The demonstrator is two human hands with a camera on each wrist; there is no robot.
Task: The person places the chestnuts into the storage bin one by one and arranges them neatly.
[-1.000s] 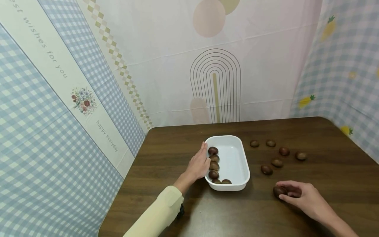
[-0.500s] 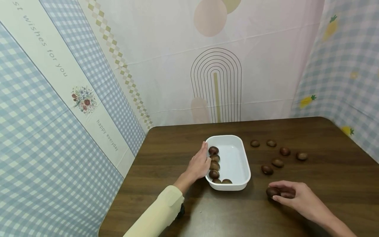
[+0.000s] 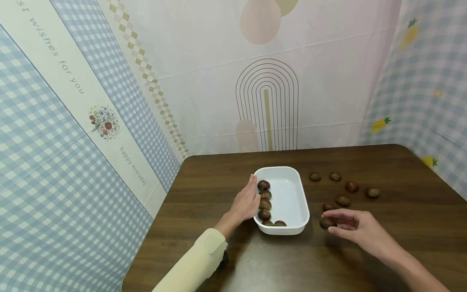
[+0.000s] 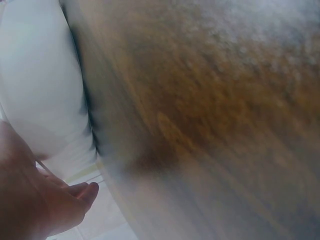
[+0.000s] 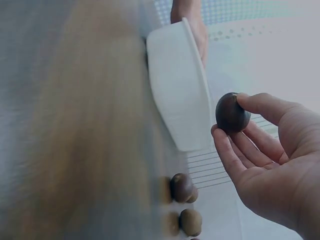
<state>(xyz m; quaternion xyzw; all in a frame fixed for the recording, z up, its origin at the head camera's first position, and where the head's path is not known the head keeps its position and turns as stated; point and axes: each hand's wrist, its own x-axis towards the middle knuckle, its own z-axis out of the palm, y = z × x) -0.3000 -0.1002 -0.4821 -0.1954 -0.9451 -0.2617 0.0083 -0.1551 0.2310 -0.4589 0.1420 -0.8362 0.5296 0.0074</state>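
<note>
Right hand (image 3: 359, 231) pinches a glossy brown chestnut (image 3: 326, 222) between thumb and fingers (image 5: 260, 107), lifted off the dark wooden tabletop (image 3: 365, 263), just right of the white rectangular plastic dish (image 3: 300, 202). Left hand (image 3: 245, 201), fingers relaxed, steadies the dish's left wall. Carrying step; next it must clear the near rim. The dish's right half is free.

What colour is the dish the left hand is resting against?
Plain white dish, steadied by the left hand; the head view shows it best.
</note>
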